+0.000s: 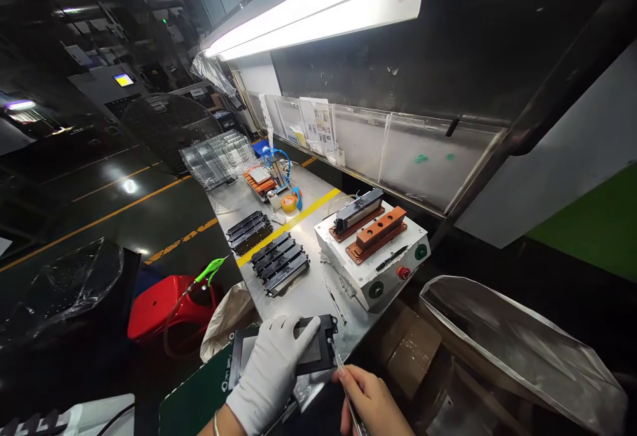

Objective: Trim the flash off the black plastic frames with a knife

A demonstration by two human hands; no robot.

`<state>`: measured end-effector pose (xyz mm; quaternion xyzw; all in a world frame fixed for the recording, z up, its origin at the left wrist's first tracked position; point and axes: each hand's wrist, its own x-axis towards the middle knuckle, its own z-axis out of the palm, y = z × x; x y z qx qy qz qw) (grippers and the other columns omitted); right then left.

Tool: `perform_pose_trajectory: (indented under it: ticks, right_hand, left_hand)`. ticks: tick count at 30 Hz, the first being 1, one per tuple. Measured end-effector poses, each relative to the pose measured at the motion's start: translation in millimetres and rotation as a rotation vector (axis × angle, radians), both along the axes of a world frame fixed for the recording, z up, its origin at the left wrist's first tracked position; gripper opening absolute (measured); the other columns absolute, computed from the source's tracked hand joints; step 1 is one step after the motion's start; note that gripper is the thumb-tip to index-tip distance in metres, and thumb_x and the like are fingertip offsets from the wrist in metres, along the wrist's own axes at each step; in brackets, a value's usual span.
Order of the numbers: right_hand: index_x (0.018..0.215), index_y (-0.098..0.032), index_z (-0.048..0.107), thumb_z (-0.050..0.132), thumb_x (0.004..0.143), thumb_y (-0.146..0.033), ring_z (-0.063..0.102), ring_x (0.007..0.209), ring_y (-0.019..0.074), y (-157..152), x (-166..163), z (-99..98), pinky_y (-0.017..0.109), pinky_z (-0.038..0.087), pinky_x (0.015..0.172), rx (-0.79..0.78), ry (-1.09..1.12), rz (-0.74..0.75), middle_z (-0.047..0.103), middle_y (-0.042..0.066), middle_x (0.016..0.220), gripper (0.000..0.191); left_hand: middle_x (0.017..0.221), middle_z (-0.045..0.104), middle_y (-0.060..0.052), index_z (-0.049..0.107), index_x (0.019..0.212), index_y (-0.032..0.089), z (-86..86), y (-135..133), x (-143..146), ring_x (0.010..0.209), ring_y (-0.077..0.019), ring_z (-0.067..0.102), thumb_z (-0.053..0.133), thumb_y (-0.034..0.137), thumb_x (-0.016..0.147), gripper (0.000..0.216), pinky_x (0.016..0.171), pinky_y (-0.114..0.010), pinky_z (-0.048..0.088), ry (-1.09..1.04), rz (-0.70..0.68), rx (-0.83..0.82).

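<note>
My left hand (271, 366), in a white glove, grips a flat black rectangular plastic part (326, 350) at the front end of the bench. Its fingers lie over the part's far edge, with the thumb stretched toward the right. Bare and closed, my right hand (365, 399) holds a slim metal pen-shaped tool (343, 373). The tool's tip meets or nearly meets the part's right edge; exact contact cannot be made out. Beyond the hands, black ribbed parts (280, 263) sit in a group, with another group (249, 231) across the yellow line. A thin pen-like tool (334, 300) lies nearby.
A white control box (371, 287) carries orange fixtures (381, 233), a black part and a red button. Yellow tape (288, 206) and an orange device (261, 180) occupy the bench's far end. Left are a red stool (159, 306) and a green air gun (212, 269); lined bins stand right.
</note>
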<state>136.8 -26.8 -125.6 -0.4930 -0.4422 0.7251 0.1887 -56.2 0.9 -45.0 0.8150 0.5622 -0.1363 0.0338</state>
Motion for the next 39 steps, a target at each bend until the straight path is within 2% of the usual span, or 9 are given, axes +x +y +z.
perform_pose_trajectory:
  ticks: [4,7,9,11,13,18,25,32,39]
  right_hand:
    - [0.102,-0.012,0.060,0.043,0.060,-0.097,0.046,0.037,0.0104,2,-5,7.6,0.021,0.030,0.039,-0.249,0.171,-0.044,0.057,-0.001,0.047,0.097]
    - [0.115,-0.010,0.060,0.044,0.063,-0.096,0.047,0.040,0.0112,7,6,13.3,0.022,0.031,0.041,-0.357,0.186,-0.048,0.054,-0.003,0.050,0.101]
    - [0.122,-0.014,0.061,0.038,0.072,-0.093,0.054,0.047,0.0145,12,20,13.5,0.025,0.039,0.047,-0.212,0.097,-0.028,0.056,-0.001,0.058,0.097]
    - [0.124,-0.022,0.066,0.035,0.085,-0.084,0.063,0.067,0.0204,17,36,10.8,0.034,0.049,0.066,0.150,-0.087,0.004,0.062,0.004,0.074,0.081]
    - [0.124,-0.031,0.070,0.034,0.094,-0.074,0.064,0.086,0.0252,21,49,6.7,0.044,0.048,0.084,0.538,-0.314,0.041,0.063,0.006,0.089,0.063]
    - [0.132,-0.040,0.063,0.041,0.103,-0.050,0.063,0.083,0.0241,26,59,0.2,0.043,0.052,0.077,1.014,-0.610,0.136,0.064,0.006,0.093,0.038]
    - [0.132,-0.036,0.064,0.057,0.099,-0.034,0.062,0.083,0.0228,31,58,8.2,0.039,0.054,0.076,1.097,-0.677,0.208,0.064,0.006,0.094,0.034]
    - [0.131,-0.040,0.065,0.064,0.095,-0.032,0.062,0.086,0.0243,37,63,9.9,0.039,0.053,0.078,1.097,-0.654,0.274,0.066,0.007,0.097,0.037]
    - [0.132,-0.042,0.064,0.068,0.092,-0.026,0.062,0.093,0.0244,41,67,8.4,0.040,0.053,0.085,1.079,-0.584,0.303,0.066,0.007,0.101,0.043]
  left_hand:
    - [0.132,0.060,-0.018,0.040,0.150,0.028,-7.5,-1,1,0.113,-0.0349,0.061,0.039,-0.006,0.080,0.078,0.092,-0.051,0.052,0.044,0.006,0.016]
    - [0.130,0.060,-0.017,0.039,0.150,0.028,-8.2,-2,0,0.109,-0.0352,0.062,0.040,-0.004,0.080,0.078,0.090,-0.051,0.052,0.029,0.019,-0.012]
    - [0.128,0.060,-0.017,0.038,0.150,0.028,-6.6,-2,-2,0.107,-0.0354,0.061,0.044,-0.001,0.079,0.078,0.089,-0.051,0.052,-0.015,0.007,-0.028]
    - [0.126,0.061,-0.016,0.038,0.150,0.029,-4.4,-1,-4,0.106,-0.0352,0.061,0.047,0.002,0.076,0.079,0.088,-0.052,0.052,-0.059,0.003,-0.043]
    - [0.124,0.061,-0.015,0.037,0.150,0.031,-1.8,0,-5,0.105,-0.0352,0.060,0.050,0.002,0.072,0.084,0.087,-0.052,0.052,-0.078,0.007,-0.063]
    - [0.124,0.060,-0.015,0.038,0.150,0.033,4.3,0,-2,0.104,-0.0368,0.060,0.051,0.005,0.069,0.086,0.087,-0.053,0.051,-0.065,0.004,-0.099]
    - [0.123,0.060,-0.014,0.039,0.148,0.032,9.3,0,-2,0.102,-0.0352,0.060,0.048,0.002,0.070,0.085,0.084,-0.051,0.052,-0.038,-0.044,-0.083]
    - [0.122,0.062,-0.013,0.044,0.143,0.029,34.5,12,2,0.102,-0.0357,0.061,0.049,0.001,0.068,0.080,0.083,-0.053,0.053,-0.069,-0.188,-0.164]
    - [0.117,0.060,-0.008,0.037,0.144,0.036,46.7,17,-7,0.092,-0.0312,0.058,0.065,0.011,0.065,0.087,0.073,-0.043,0.052,-0.148,-0.270,-0.266]
